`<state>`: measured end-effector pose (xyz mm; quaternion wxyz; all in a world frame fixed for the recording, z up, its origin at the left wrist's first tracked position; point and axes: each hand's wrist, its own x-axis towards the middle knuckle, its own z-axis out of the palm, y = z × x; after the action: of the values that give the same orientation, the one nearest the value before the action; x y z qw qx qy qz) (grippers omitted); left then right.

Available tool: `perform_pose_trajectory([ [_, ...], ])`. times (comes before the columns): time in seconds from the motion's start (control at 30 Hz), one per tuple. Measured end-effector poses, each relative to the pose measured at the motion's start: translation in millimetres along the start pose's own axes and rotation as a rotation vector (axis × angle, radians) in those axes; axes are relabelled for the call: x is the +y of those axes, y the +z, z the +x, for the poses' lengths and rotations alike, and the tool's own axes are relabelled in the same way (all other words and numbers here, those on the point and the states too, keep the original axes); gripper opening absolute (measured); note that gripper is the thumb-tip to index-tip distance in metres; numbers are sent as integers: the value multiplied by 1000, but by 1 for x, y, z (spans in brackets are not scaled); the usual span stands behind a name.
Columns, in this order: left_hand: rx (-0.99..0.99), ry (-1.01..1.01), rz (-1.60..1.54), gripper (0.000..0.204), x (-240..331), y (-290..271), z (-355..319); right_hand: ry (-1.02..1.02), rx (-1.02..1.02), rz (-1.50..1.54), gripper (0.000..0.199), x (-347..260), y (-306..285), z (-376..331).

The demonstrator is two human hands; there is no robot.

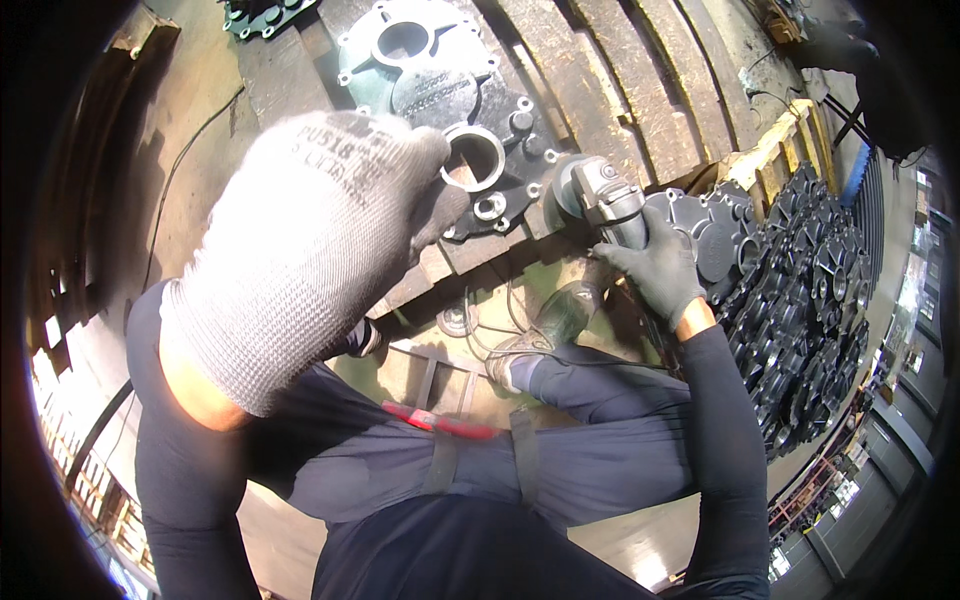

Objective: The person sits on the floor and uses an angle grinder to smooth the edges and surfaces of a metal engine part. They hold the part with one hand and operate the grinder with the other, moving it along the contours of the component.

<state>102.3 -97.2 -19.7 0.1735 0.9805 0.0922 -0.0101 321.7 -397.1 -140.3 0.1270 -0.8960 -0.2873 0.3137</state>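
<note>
My right hand [660,265], in a grey glove, is wrapped round an angle grinder [612,195]. The grinder's disc is beside the lower right edge of a dark grey metal casting [440,95]; I cannot tell whether they touch. The casting lies flat on wooden slats, with a large round opening at the far end and a raised ring nearer me. My left hand [310,210], in a pale knitted glove, looms large above the casting's left side. Its fingers are curled closed beside the ring in the picture; what they hold, if anything, is hidden.
A large pile of dark castings [810,300] stands at the right, beside a yellowish wooden frame [770,155]. Thin cables [480,335] run on the floor near my shoes [520,365]. A red object [440,420] lies between my legs. Another dark casting [262,15] sits at the far left.
</note>
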Motion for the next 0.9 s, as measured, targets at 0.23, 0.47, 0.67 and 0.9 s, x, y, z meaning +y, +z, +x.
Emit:
perform_pose_trajectory([
  [0.23, -72, -45, 58, 29, -1, -5, -2, 11, -44, -53, 74, -1, -1, 12],
  [0.47, -111, -69, 34, 30, -2, -14, 0, 4, -70, -110, 76, -17, -6, 22],
  [0.67, -91, -82, 34, 31, -3, -12, -3, 2, -60, -155, 80, -8, -7, 31],
  [0.9, -69, -67, -4, 31, -3, -11, -2, 36, -76, -118, 77, -24, -12, 29],
])
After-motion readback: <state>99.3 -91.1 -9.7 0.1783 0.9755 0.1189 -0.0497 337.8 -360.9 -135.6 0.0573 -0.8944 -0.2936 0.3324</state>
